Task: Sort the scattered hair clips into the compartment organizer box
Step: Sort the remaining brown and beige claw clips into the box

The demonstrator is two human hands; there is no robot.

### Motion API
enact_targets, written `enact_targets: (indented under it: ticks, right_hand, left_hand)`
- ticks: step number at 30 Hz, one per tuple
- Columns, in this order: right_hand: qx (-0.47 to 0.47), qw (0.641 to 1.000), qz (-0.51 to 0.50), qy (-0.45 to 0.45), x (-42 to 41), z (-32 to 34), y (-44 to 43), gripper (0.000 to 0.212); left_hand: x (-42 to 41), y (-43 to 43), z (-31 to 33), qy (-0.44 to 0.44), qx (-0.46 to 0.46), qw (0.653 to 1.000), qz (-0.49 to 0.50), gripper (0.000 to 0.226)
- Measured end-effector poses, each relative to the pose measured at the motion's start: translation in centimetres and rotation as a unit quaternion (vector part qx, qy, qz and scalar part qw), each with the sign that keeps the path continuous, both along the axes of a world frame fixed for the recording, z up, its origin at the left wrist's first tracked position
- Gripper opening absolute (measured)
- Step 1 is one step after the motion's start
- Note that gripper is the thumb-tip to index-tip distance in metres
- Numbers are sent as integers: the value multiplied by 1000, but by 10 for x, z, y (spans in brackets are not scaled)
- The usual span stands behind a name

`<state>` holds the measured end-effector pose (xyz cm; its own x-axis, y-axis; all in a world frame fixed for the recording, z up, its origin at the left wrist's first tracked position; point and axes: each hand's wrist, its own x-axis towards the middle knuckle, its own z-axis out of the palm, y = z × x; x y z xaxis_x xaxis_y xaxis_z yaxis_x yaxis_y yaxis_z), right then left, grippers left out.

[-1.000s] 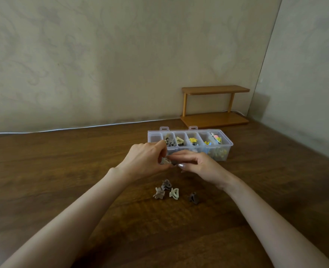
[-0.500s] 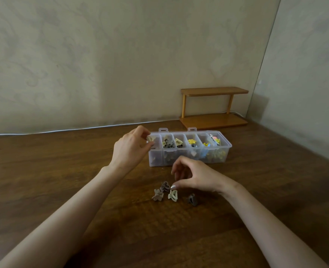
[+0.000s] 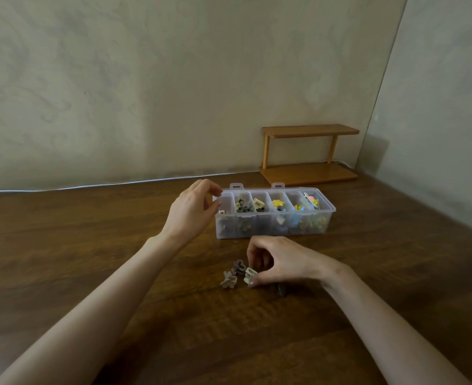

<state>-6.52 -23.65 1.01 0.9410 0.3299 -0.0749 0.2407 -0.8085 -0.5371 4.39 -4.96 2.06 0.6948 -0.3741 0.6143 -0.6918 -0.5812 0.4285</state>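
Cream clip (image 3: 250, 273) by the box (image 3: 273, 230) is fingertip-pinched by the right hand (image 3: 282, 262) — a slip is risked; left hand (image 3: 193, 212) — grip cannot be told.

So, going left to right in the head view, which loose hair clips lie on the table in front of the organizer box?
beige flower clip → grey-brown clip → cream clip, pinched by the right hand → dark clip, partly hidden under that hand

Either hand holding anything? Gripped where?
Right hand pinches the cream clip, thumb and forefinger on opposite edges. Left hand, over the organizer box: cannot tell.
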Motion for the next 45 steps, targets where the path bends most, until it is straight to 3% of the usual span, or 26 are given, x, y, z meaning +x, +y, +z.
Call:
enact_targets:
  ticks: [5, 8, 11, 15, 24, 30, 42, 45]
  right_hand:
    - [29, 999, -22, -5, 0, 1, -2, 32]
    - [28, 999, -27, -6, 0, 0, -1, 41]
    - [9, 1000, -16, -19, 1, -1, 0, 35]
    - [8, 1000, -15, -22, 2, -2, -3, 22]
    - [33, 996, -54, -59, 5, -4, -7, 16]
    - [88, 991, -82, -60, 4, -3, -11, 18]
    - [168, 979, -99, -58, 5, -3, -10, 23]
    - [158, 984, -70, -33, 2, -3, -8, 28]
  left_hand:
    - [-10, -1, 4, -9, 28, 997, -69, 8]
    - [-15, -2, 8, 25, 86, 986, -140, 10]
    - [-20, -5, 10, 55, 139, 972, -180, 9]
    - [-22, -7, 7, 82, 178, 962, -191, 10]
    - [-28, -10, 5, 158, 268, 927, -211, 20]
    - [-35, -14, 3, 171, 269, 925, -205, 29]
    - [-31, -6, 17, 139, 221, 943, -208, 18]
    - [-25, 4, 31, 112, 167, 965, -169, 17]
